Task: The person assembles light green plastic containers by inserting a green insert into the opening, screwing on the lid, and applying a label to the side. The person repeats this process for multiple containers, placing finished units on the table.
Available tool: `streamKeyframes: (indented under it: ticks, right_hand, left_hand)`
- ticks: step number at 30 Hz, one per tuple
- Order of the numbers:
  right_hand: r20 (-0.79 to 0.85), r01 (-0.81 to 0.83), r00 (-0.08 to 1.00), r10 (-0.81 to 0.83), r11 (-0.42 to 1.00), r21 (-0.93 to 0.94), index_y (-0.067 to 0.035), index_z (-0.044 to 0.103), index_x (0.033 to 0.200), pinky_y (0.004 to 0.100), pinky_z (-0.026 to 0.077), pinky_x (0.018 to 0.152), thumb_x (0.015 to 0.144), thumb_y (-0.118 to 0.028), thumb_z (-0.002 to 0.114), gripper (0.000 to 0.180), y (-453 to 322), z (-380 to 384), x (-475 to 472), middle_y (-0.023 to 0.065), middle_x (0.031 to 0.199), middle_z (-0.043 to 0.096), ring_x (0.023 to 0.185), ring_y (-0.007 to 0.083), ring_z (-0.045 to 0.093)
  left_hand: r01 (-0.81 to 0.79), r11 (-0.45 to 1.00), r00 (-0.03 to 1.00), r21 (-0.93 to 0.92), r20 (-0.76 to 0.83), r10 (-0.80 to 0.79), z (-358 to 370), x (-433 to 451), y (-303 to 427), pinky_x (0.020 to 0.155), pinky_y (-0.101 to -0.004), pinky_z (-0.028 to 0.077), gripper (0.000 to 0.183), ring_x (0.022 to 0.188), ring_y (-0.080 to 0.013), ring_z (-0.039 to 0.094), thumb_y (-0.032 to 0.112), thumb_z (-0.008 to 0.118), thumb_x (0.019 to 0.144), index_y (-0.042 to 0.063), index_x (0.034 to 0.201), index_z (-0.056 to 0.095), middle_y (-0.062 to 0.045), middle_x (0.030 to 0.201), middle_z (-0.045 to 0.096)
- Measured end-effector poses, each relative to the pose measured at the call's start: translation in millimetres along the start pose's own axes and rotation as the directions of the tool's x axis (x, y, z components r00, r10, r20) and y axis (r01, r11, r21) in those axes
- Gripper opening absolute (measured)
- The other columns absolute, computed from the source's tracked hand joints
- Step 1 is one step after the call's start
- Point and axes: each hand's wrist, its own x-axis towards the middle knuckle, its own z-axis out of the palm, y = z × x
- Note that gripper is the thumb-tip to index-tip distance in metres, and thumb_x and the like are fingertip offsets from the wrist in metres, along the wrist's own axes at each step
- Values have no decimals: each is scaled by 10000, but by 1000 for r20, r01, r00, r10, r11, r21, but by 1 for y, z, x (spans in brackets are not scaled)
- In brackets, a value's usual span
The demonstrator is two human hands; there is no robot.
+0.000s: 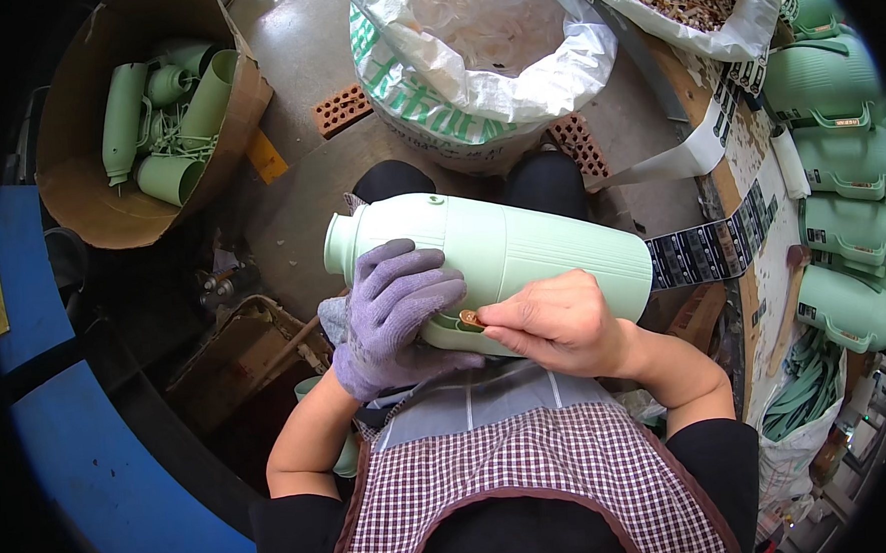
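A pale green plastic vacuum-flask body (479,244) lies on its side across my lap, neck to the left and wide base to the right. My left hand (404,316), in a purple knit glove, holds it near the shoulder and its side handle (457,337). My bare right hand (554,323) pinches a small copper-coloured piece (471,318) between thumb and fingertips at the handle. Part of the handle is hidden behind both hands. To the right of the base, a strip of dark printed labels (701,252) runs onto the worktable (764,158).
More green flasks (824,84) line the right side. A mallet (789,288) lies near a sack of green strips (802,393). Ahead stand a sack of clear rings (480,117) and one of brown pieces (764,27). A cardboard box (243,114) holds green parts; blue panels (123,481) are at left.
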Motion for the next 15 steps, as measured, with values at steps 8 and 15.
streamKeyframes:
  ticks: [8,15]
  right_hand:
    - [62,-61,997,55,993,103,-5,731,951,326,536,558,848,-41,755,112,3,2,-3,107,771,710,634,234,690]
    - [87,-38,996,28,992,117,12,715,991,353,561,620,866,-110,751,178,10,0,-17,128,846,730,704,261,711]
  left_hand:
    - [-14,1000,1000,-16,-17,13,0,-2,1,994,-486,438,695,1102,-295,645,343,934,557,109,1145,646,-69,1167,673]
    - [-99,991,995,85,23,98,6,8,7,981,-474,438,613,1051,-270,638,379,879,619,122,1134,668,-44,1134,670]
